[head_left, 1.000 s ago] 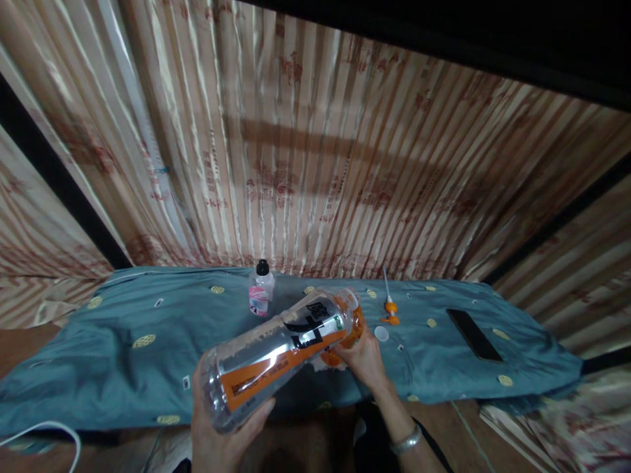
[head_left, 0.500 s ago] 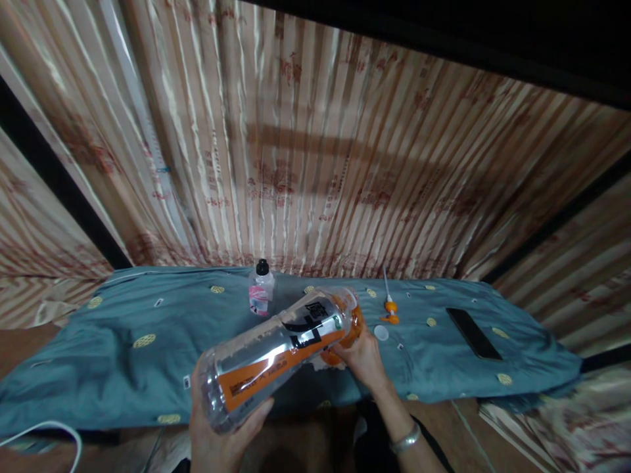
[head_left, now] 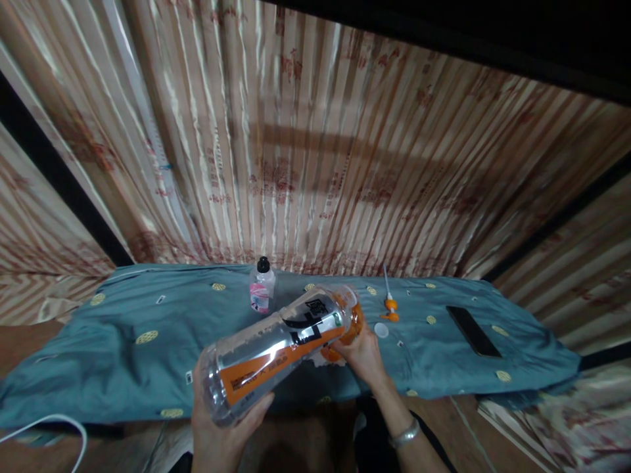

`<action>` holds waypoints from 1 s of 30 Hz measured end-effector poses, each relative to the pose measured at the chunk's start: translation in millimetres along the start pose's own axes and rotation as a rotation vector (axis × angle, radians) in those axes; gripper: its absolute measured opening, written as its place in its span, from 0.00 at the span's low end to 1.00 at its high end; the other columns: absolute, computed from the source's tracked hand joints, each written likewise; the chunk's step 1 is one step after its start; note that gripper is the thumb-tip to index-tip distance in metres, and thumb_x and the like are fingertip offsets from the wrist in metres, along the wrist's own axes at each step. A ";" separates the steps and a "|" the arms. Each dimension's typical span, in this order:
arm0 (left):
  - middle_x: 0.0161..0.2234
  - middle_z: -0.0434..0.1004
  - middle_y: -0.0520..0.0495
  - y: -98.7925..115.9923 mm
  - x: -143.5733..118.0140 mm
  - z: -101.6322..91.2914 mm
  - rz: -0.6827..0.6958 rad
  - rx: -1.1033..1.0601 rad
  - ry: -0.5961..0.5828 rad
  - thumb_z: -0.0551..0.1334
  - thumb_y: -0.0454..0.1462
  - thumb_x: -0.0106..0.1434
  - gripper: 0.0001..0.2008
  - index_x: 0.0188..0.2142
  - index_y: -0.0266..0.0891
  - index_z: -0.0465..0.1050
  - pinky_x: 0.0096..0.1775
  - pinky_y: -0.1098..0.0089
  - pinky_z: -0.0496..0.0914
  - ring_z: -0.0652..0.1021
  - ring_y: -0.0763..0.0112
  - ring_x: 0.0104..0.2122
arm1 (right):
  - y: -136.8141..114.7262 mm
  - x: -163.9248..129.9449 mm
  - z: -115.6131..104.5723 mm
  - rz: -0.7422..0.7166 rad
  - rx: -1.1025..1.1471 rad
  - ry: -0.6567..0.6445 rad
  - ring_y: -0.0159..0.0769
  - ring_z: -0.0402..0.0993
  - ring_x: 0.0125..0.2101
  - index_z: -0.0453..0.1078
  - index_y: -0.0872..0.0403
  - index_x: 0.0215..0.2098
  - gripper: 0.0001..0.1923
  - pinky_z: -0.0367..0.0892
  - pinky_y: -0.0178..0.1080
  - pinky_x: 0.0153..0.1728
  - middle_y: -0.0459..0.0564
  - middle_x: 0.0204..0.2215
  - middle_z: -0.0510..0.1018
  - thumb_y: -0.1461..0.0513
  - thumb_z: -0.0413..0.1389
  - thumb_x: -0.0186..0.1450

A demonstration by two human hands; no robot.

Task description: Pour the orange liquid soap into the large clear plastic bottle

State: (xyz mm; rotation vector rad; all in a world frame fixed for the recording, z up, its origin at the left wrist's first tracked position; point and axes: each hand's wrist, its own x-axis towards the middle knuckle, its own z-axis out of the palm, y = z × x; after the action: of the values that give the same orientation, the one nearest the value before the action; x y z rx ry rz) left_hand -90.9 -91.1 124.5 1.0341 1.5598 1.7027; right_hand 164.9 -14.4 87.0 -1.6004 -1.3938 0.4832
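Observation:
A large clear plastic bottle [head_left: 276, 348] with an orange and black label lies tilted in front of me, neck pointing away and down. My left hand [head_left: 217, 430] cups its base from below. My right hand [head_left: 362, 355] grips an orange object [head_left: 352, 328] at the bottle's neck; what it is stays partly hidden by my fingers. Orange liquid shows near the neck. Both hands hover above the near edge of a teal cloth [head_left: 123, 355].
On the cloth stand a small pink-labelled bottle with a black cap [head_left: 261, 289], an orange pump nozzle with a white tube [head_left: 389, 305], a white cap [head_left: 381, 330] and a dark phone [head_left: 473, 330]. Striped curtains [head_left: 315, 144] hang behind. A white cable [head_left: 44, 427] lies at lower left.
The view shifted slightly upward. My hands and the bottle kept nearly the same pose, the bottle's base dipping a little.

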 end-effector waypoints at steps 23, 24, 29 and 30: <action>0.50 0.78 0.40 6.6 -1.0 0.0 0.026 0.004 0.003 0.78 0.55 0.42 0.48 0.60 0.39 0.68 0.59 0.44 0.71 0.81 0.47 0.51 | 3.0 0.0 0.3 -0.038 -0.037 -0.018 0.54 0.85 0.46 0.64 0.54 0.63 0.40 0.79 0.48 0.46 0.56 0.45 0.86 0.55 0.67 0.54; 0.49 0.78 0.40 7.7 -1.1 0.3 0.028 0.008 0.005 0.78 0.56 0.42 0.48 0.59 0.39 0.68 0.59 0.44 0.71 0.81 0.47 0.51 | 2.8 -0.1 0.2 -0.042 -0.034 -0.019 0.54 0.84 0.47 0.63 0.54 0.63 0.40 0.79 0.48 0.46 0.56 0.46 0.86 0.54 0.66 0.55; 0.51 0.78 0.39 11.4 -2.6 1.7 0.002 0.002 0.020 0.79 0.56 0.40 0.51 0.59 0.39 0.67 0.58 0.44 0.71 0.80 0.44 0.53 | 3.6 -0.4 1.0 -0.036 -0.046 -0.005 0.55 0.85 0.46 0.62 0.56 0.64 0.42 0.79 0.50 0.46 0.58 0.45 0.86 0.53 0.66 0.54; 0.52 0.77 0.38 11.7 -2.8 1.8 -0.004 -0.002 0.020 0.79 0.56 0.40 0.50 0.59 0.39 0.67 0.59 0.44 0.71 0.80 0.44 0.53 | 3.8 -0.4 1.2 -0.036 -0.050 0.000 0.56 0.84 0.47 0.63 0.56 0.63 0.42 0.79 0.50 0.46 0.58 0.46 0.86 0.53 0.66 0.54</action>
State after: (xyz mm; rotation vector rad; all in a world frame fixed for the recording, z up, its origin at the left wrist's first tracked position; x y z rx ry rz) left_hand -87.1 -94.1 135.7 1.0158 1.5713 1.7162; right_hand 165.9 -14.0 83.1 -1.6128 -1.4421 0.4302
